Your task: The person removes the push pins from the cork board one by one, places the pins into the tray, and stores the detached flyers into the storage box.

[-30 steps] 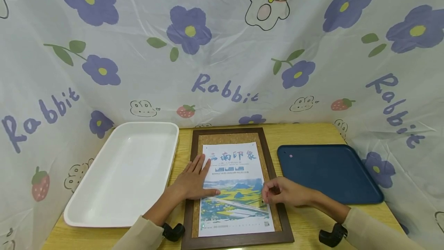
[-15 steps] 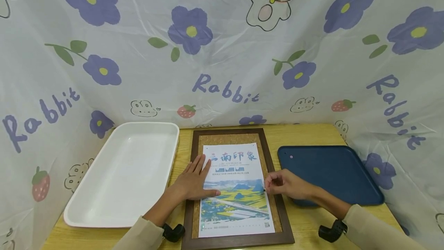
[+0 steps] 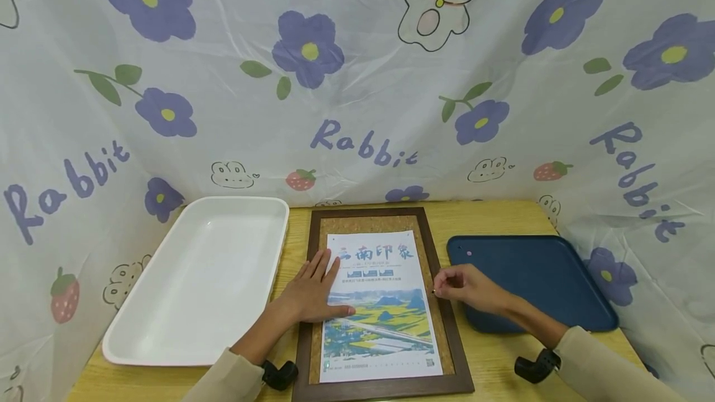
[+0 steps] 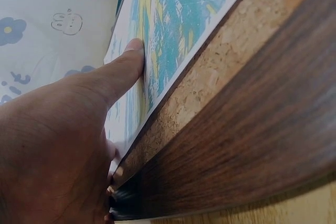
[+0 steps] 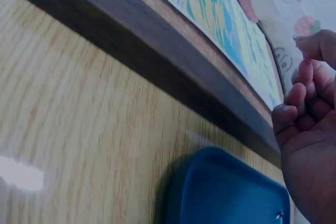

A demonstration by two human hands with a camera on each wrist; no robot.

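A printed poster [image 3: 380, 334] with a landscape and Chinese lettering lies on a cork board [image 3: 357, 224] in a dark wooden frame [image 3: 463, 358]. My left hand [image 3: 313, 293] rests flat on the poster's left side, fingers spread. In the left wrist view its thumb [image 4: 123, 72] lies along the print. Over the board's right edge, my right hand [image 3: 466, 287] pinches a small thumbtack [image 3: 433, 291], mostly hidden by the fingertips. A green tack [image 3: 327, 363] sits at the poster's lower left corner, and small tacks show at its top corners.
On the left stands a large white tray [image 3: 190, 352]. A dark blue tray [image 3: 536, 284] lies to the right, with a pink tack [image 3: 469, 253] near its far left corner. Behind the wooden table [image 3: 491, 365] hangs a patterned cloth [image 3: 357, 98].
My right hand has moved up and to the right, from over the poster's landscape to the board's right edge, still pinching the tack. The left hand stays in place.
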